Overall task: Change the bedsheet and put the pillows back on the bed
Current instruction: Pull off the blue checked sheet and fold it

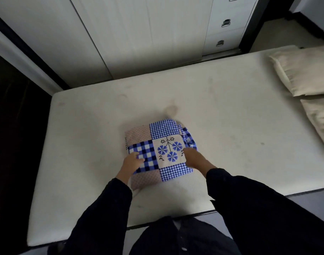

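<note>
A folded bedsheet (163,144) with blue checks, pink dots and a blue flower panel lies near the middle of the bare white mattress (221,107). My left hand (132,160) rests on its left side, fingers curled over the blue check patch. My right hand (193,156) grips the sheet's right edge beside the flower panel. Both arms wear dark sleeves. Two cream pillows, one farther (302,70) and one nearer (321,122), lie at the right end of the mattress.
A white wardrobe (139,34) with sliding doors and a drawer column stands just beyond the bed's far side. A dark area lies to the left of the bed. Grey floor shows along the near edge at the right.
</note>
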